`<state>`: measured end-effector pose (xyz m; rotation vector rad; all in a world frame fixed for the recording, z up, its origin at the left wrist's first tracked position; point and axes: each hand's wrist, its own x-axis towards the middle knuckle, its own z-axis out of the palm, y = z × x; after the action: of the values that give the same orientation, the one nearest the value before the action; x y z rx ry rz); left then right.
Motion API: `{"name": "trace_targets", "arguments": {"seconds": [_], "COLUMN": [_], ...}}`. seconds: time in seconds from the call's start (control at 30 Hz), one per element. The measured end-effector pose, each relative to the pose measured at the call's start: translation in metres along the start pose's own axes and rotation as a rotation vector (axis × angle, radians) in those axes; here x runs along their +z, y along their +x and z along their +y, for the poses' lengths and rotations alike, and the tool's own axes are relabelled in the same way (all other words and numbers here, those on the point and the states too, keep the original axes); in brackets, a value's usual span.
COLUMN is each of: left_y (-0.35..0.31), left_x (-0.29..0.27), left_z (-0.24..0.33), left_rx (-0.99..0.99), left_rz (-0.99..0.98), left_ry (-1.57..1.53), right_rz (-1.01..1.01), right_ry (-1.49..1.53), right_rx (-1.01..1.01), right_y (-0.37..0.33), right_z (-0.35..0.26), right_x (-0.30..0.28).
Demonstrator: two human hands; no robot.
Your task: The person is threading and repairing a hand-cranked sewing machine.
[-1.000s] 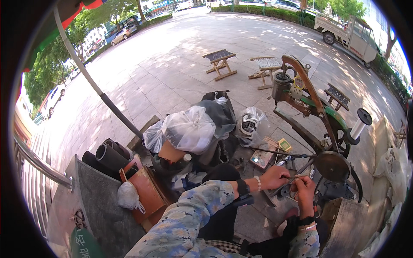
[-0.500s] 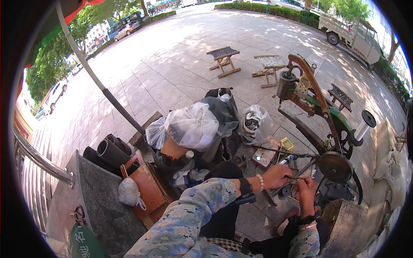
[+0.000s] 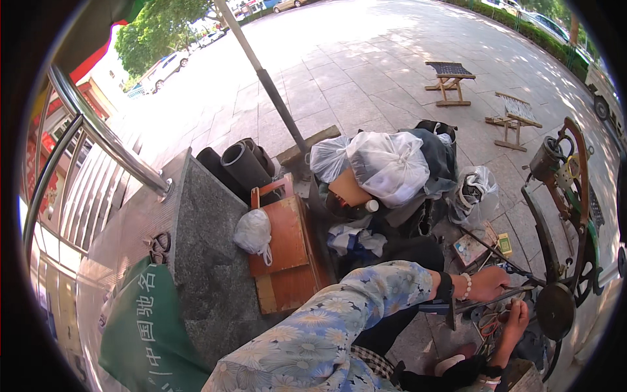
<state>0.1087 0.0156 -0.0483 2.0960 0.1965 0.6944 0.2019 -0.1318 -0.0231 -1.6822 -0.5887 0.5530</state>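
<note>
My left hand (image 3: 488,283), with a beaded bracelet and a dark band at its wrist, is closed. A thin greyish tool (image 3: 522,288) juts from its fingers; its kind is too small to make out. Just below and to the right, my right hand (image 3: 516,316) is raised with its fingers pinched together. Whatever they hold, if anything, is too small to tell. Both hands are over a cluster of small tools (image 3: 486,321) on the ground, beside a hand-cranked sewing machine (image 3: 578,215) with a round dark wheel (image 3: 556,311).
A shallow box (image 3: 471,247) of small parts and a yellow packet (image 3: 504,244) lie beyond my hands. White plastic bags (image 3: 388,166) are heaped ahead. Leftward stand a brown wooden box (image 3: 281,238), a stone slab (image 3: 212,261) and black rolls (image 3: 238,163). Folding stools (image 3: 450,81) stand farther off.
The view has swung left, so the scene sits farther right. My hands have come apart; the right one has moved slightly away from the thin tool that both were at.
</note>
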Motion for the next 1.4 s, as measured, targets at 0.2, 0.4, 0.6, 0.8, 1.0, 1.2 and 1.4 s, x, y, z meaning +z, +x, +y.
{"name": "trace_targets", "arguments": {"seconds": [0.2,0.4,0.6,0.8,1.0,1.2,1.4], "left_y": [-0.006,-0.009,-0.012,-0.015,-0.012,-0.011,-0.015], "left_x": [-0.018,-0.029,-0.035,-0.04,-0.044,-0.04,-0.033], "left_z": [0.002,-0.005,0.005,0.008,0.014,0.003,0.003], "left_rx": [-0.13,-0.099,-0.109,-0.096,-0.12,-0.11,-0.168], "left_rz": [0.005,0.128,-0.04,-0.027,-0.053,-0.036,-0.09], "left_ry": [0.001,0.018,0.029,-0.039,-0.058,-0.068,-0.17], "right_rz": [0.01,0.084,-0.1,-0.128,-0.114,-0.091,0.002], "right_ry": [-0.011,0.193,0.09,0.15,0.159,0.233,0.349], "right_rx": [-0.088,-0.055,-0.042,-0.036,-0.019,0.022,0.032], "right_y": [0.012,0.021,0.013,0.016,0.011,0.02,0.017], "right_z": [0.006,0.004,-0.018,-0.013,-0.018,-0.004,-0.01], "right_x": [-0.001,0.017,0.039,0.044,0.045,0.043,0.044]}}
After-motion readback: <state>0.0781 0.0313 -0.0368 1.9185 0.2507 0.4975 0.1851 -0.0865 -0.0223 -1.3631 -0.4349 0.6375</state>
